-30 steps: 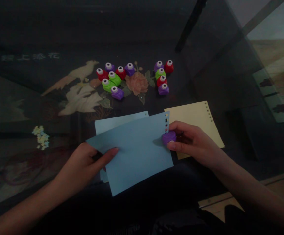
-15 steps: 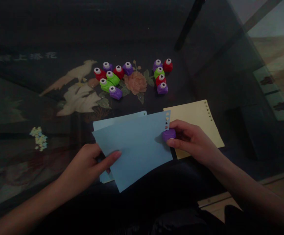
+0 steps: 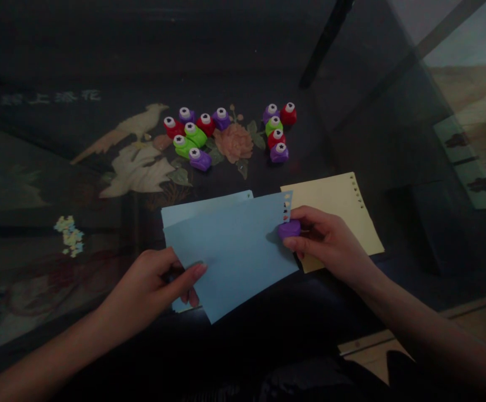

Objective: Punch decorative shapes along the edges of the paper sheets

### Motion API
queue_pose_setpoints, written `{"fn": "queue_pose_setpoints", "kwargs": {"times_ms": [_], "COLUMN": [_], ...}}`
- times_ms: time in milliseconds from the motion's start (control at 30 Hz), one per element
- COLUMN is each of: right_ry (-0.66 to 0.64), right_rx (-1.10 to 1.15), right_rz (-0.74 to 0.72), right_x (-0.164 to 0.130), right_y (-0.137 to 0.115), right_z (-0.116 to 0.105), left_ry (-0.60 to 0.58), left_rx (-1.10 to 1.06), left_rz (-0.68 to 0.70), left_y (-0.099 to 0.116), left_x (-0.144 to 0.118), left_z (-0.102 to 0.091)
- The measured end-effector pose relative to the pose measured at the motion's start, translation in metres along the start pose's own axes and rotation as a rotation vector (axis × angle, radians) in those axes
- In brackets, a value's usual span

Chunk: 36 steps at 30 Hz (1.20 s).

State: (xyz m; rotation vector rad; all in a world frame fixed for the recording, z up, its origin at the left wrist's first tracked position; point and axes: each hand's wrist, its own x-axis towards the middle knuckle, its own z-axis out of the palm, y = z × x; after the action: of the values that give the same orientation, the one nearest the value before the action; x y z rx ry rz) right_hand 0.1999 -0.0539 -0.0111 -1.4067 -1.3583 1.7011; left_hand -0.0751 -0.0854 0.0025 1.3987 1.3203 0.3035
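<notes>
Blue sheet (image 3: 234, 251) held over the dark table (image 3: 100, 67), rotated flatter than a second ago.

Left to right: paper cut-outs (image 3: 70, 235) lie untouched; left hand (image 3: 151, 290) pinches the sheet's lower left corner, thumb on top and fingers beneath, having slid slightly right. A second blue sheet (image 3: 193, 205) lies under it. Right hand (image 3: 327, 243) stays clamped on a purple punch (image 3: 289, 229) at the sheet's right edge, below the punched holes. Yellow sheet (image 3: 330, 201) lies beside; spare punches (image 3: 226, 131) unmoved.
</notes>
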Motion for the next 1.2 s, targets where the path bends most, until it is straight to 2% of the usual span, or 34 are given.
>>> {"fn": "queue_pose_setpoints", "kwargs": {"times_ms": [233, 400, 700, 1200], "right_ry": [-0.019, -0.071, -0.089, -0.091], "right_rx": [-0.059, -0.077, -0.065, -0.048], "right_rz": [0.003, 0.045, 0.057, 0.036], "right_x": [0.001, 0.001, -0.002, -0.005], "right_y": [-0.001, 0.000, -0.004, -0.006], "right_z": [-0.002, -0.004, -0.004, -0.007], "left_ry": [-0.014, 0.015, 0.105, 0.075], "left_rx": [0.062, 0.134, 0.201, 0.090], "left_rz": [-0.016, -0.014, -0.039, -0.088], "left_y": [-0.003, -0.008, 0.001, 0.003], "left_x": [-0.001, 0.000, 0.003, 0.003], "left_z": [0.002, 0.001, -0.002, -0.008]}}
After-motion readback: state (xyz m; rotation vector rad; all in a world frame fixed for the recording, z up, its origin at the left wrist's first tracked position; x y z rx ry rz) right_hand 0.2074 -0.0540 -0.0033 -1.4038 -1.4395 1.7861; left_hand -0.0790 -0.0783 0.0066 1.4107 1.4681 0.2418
